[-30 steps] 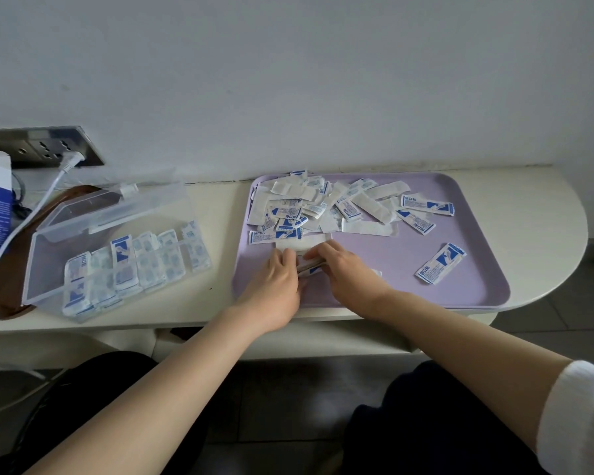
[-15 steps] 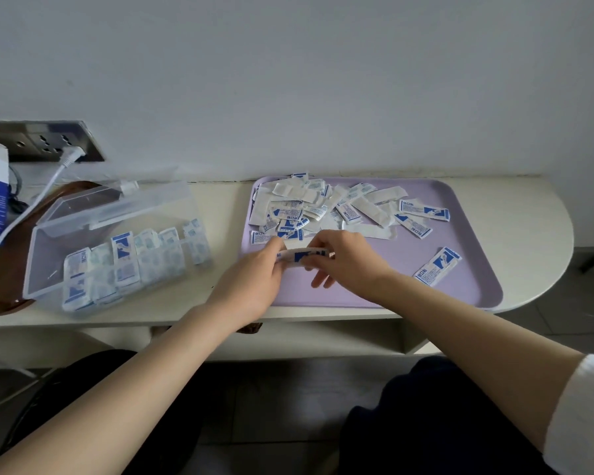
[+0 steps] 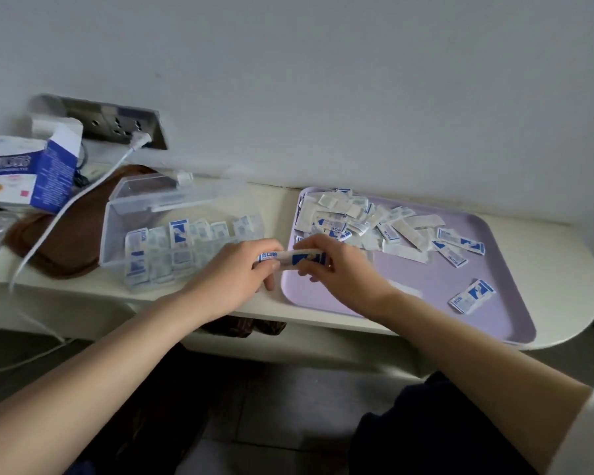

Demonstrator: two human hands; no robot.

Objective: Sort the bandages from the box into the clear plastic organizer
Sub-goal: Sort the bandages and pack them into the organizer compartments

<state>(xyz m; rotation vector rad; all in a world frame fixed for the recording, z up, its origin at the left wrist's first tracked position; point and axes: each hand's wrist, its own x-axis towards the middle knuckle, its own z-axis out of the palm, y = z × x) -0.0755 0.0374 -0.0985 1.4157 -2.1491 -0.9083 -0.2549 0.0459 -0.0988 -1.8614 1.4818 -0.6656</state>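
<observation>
L hand (image 3: 234, 272) and R hand (image 3: 336, 272) meet over the left edge of the purple tray (image 3: 460, 286). Both have fingers (image 3: 270, 265) curled, each pinching one end of a small bundle of bandages (image 3: 294, 258) in blue-and-white wrappers: L on the left end, R on the right. The bundle lies roughly level btwn them.

A lone bandage (image 3: 471, 296) lies on the tray's near-right part, well apart from the hands. Just left of the L hand sits the clear plastic organizer (image 3: 117, 234), lid open at the back, w/ bandages standing in several compartments.

Just behind the fingers, a loose pile of bandages (image 3: 350, 221) covers the tray's far-left part.

Further left on the desk (image 3: 563, 269) is a brown mat (image 3: 69, 241). A white cable (image 3: 83, 197) crosses it to the wall socket (image 3: 117, 126). The opened bandage box (image 3: 21, 173) is at far left.
</observation>
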